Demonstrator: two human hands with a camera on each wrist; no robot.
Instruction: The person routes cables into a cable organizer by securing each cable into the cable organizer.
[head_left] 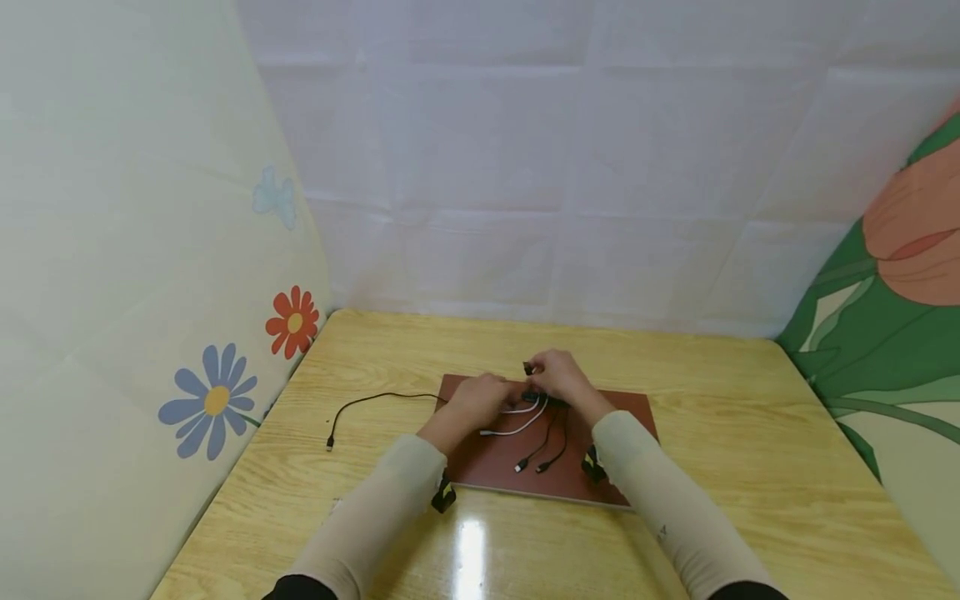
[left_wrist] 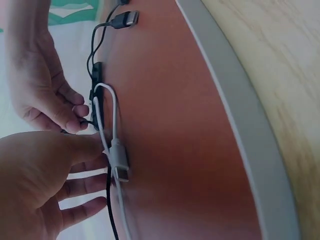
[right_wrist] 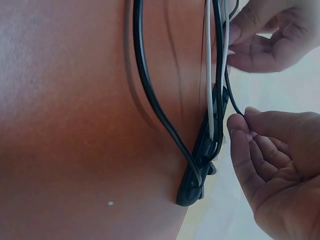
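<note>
A black cable clip strip (right_wrist: 188, 194) lies along the far edge of a reddish-brown board (head_left: 502, 467). White cables (left_wrist: 119, 155) and black cables (right_wrist: 145, 82) run from its slots over the board. My right hand (head_left: 561, 377) is just past the strip, pinching a thin black cable (right_wrist: 233, 98) between thumb and forefinger. A small black end piece (head_left: 528, 367) shows at its fingertips in the head view. To the left, my left hand (left_wrist: 37, 175) holds the same black cable between thumb and forefinger, its other fingers extended behind the board's edge.
The black cable trails left across the wooden table (head_left: 285, 500) to a USB plug (head_left: 330, 443). Two black plugs (head_left: 521, 465) lie on the board. Black wrist devices (head_left: 443, 495) hang by both sleeves. A white cloth (head_left: 480, 167) stands behind the table.
</note>
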